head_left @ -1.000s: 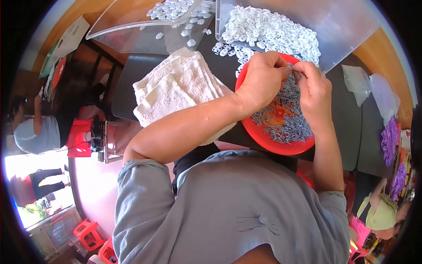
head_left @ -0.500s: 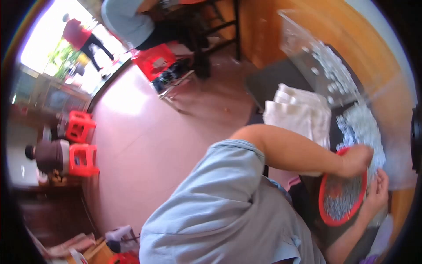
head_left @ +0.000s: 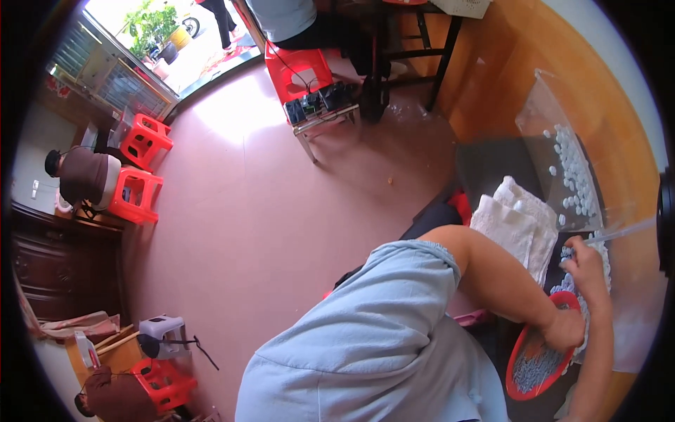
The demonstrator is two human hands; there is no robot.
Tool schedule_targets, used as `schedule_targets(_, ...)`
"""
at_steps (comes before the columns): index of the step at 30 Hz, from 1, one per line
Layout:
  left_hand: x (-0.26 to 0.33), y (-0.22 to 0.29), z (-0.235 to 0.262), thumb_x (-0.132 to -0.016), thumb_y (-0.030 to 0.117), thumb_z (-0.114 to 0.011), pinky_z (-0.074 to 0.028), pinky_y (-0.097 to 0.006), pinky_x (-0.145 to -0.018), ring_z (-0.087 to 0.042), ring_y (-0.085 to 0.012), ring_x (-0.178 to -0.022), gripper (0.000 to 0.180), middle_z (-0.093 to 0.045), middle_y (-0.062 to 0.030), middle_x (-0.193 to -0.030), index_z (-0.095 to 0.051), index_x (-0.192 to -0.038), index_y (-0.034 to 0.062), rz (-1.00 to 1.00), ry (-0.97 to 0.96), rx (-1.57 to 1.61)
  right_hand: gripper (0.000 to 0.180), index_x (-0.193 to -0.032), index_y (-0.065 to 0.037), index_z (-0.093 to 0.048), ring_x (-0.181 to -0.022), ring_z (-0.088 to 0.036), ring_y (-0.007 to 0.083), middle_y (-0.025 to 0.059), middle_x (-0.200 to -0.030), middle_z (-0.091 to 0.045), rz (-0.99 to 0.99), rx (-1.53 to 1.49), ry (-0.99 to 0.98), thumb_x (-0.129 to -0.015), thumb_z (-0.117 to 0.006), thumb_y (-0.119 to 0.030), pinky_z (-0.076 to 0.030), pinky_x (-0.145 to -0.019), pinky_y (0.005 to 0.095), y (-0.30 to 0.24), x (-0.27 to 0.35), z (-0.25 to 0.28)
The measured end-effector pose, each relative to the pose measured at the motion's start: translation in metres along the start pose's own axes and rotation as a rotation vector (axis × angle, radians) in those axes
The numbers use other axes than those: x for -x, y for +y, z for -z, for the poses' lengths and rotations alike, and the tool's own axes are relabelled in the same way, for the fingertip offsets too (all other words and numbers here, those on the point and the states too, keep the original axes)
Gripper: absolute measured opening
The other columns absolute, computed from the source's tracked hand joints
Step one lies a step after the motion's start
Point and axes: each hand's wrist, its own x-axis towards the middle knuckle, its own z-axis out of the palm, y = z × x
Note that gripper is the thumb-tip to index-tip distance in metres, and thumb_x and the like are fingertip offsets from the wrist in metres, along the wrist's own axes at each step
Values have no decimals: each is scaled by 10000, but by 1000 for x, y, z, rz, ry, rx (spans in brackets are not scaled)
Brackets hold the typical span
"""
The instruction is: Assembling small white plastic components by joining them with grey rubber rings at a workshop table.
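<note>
A round red tray (head_left: 522, 352) holding small grey metal pieces (head_left: 536, 367) sits at the lower right. My left hand (head_left: 564, 329) rests on its upper rim with the fingers curled; what it grips is hidden. My right hand (head_left: 585, 264) is above the tray, fingers bent, next to a heap of small white pieces (head_left: 573, 172) in a clear plastic tray (head_left: 545, 105). A folded white towel (head_left: 512, 224) lies left of my hands. My light blue sleeve (head_left: 380, 337) fills the lower middle.
The dark tabletop (head_left: 485, 165) meets a wooden wall on the right. To the left is pink floor with red plastic stools (head_left: 144, 141), a stool carrying black devices (head_left: 320, 105), seated people at the left edge, a dark wooden cabinet (head_left: 56, 267) and a grey stool (head_left: 163, 329).
The view has swung far to the left, from looking down at the tray to showing the floor. My right hand has lifted from the grey pieces toward the white pieces.
</note>
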Motion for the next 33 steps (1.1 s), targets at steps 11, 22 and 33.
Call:
schedule_targets(11, 1, 5, 2, -609, 169, -650, -530, -450, -651, -667, -350, -705, 204, -674, -184, -750, -699, -736, 17, -30, 49, 108, 174, -869, 11, -576, -802, -611, 400, 205, -845, -626, 53, 67, 21, -702, -624, 0, -469, -698, 452, 17, 1, -17)
schedule_targets(22, 3, 7, 1, -634, 191, -656, -534, -445, -687, -673, -358, -751, 215, -683, -203, -792, -727, -770, 40, 104, -22, 92, 243, -1024, 2, -614, -780, -611, 220, 100, -879, -622, -26, -90, 338, -791, -548, -4, -485, -714, 340, 63, 66, 26)
schedule_targets(33, 16, -11, 54, -770, 131, -682, -501, -327, -525, -601, -182, -588, 183, -632, -112, -677, -673, -837, -38, 717, 155, 908, 241, -1100, -1, -645, -744, -587, 74, 33, -890, -643, -557, -873, 713, -882, -573, -76, -438, -642, 206, -19, 160, 5)
